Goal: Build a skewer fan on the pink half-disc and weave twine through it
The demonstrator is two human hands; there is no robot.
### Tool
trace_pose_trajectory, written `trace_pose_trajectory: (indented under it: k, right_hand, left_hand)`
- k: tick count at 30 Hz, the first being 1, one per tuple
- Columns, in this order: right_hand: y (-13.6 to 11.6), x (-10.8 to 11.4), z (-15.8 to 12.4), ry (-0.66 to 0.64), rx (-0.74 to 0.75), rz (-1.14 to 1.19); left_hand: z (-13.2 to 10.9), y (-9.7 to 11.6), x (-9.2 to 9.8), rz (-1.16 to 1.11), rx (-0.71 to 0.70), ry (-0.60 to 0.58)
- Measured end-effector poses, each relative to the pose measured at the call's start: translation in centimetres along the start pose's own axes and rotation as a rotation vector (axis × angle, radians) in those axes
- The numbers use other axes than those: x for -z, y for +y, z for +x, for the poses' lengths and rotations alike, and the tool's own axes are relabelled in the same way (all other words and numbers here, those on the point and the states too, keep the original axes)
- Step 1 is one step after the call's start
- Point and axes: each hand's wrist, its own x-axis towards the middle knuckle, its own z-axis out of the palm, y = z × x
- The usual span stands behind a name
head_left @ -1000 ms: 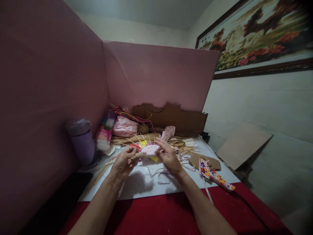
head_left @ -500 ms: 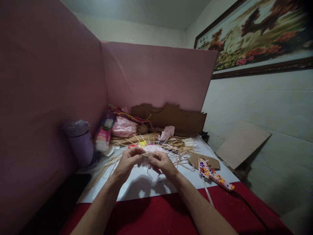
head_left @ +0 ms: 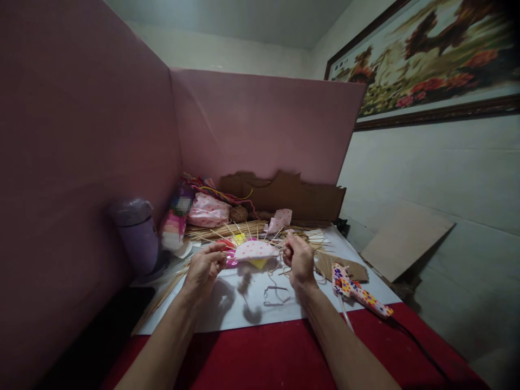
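Note:
My left hand (head_left: 205, 271) has its thumb and fingers pinched together at the left of a half-round, polka-dotted piece (head_left: 255, 250) with thin sticks fanning out behind it. What lies in that pinch is too small to make out. My right hand (head_left: 299, 260) is closed to the right of the piece, and a thin strand of twine (head_left: 273, 275) trails near its fingers. Between the hands, a small blurred brown tuft (head_left: 245, 284) appears above the white sheet, with a shadow below. A bent pale strip (head_left: 276, 296) lies on the sheet.
A floral glue gun (head_left: 359, 292) with a cord rests on cardboard (head_left: 343, 268) at right. Bundled sticks (head_left: 162, 298) lie at left beside a purple lidded container (head_left: 138, 238). A twine ball (head_left: 238, 214), dotted fabric (head_left: 209, 210) and torn cardboard (head_left: 284, 195) stand behind.
My hands were together over a small twine bundle and have moved apart, left and right. The dotted piece is now uncovered, and a blurred tuft shows between the hands.

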Motion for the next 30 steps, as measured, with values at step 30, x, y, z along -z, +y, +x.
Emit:
trace_pose_trajectory:
  k: [30]
  right_hand:
    - [-0.1,2.0,1.6,-0.387,-0.04,-0.639]
  left_hand:
    - [0.3,-1.0,0.0,0.146,-0.397,0.286]
